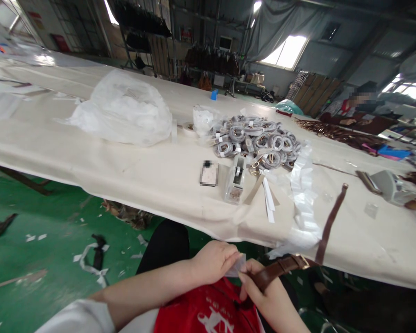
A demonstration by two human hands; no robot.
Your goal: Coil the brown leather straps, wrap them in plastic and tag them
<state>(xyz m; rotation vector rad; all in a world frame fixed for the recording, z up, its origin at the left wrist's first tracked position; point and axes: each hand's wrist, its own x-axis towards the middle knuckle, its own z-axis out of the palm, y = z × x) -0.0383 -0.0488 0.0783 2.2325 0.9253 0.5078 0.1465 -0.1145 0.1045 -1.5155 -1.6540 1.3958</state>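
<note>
Left hand [213, 261]: grip pinched, thumb and fingertips closed on a small piece of clear film [236, 267], held low in front of the body, below the near edge of the bench [159, 180].

Right hand [263, 291]: grip clenched around the end of a brown leather strap [280, 268], fingertips also meeting the film from the other side. The two hands touch at the film, which lies right at the strap's end, between the two grips.

Strap path: from the right hand it rises to the right, passes a gold buckle [302, 261] just beyond the fingers, then bends up over the bench edge and lies across the cloth, its far tip well away from the hands.

On the bench, beyond the hands: a clear tape dispenser [236, 182], a phone [209, 173] just left of it, white paper strips [268, 201] to its right. Behind these, a pile of wrapped coiled straps [256, 141]. Further left, a large white plastic bag [123, 108]. A crumpled clear plastic sheet [303, 199] hangs over the bench edge beside the strap.

Floor green, with scattered paper scraps [90, 261]. Another person sits at the far right end of the bench.
</note>
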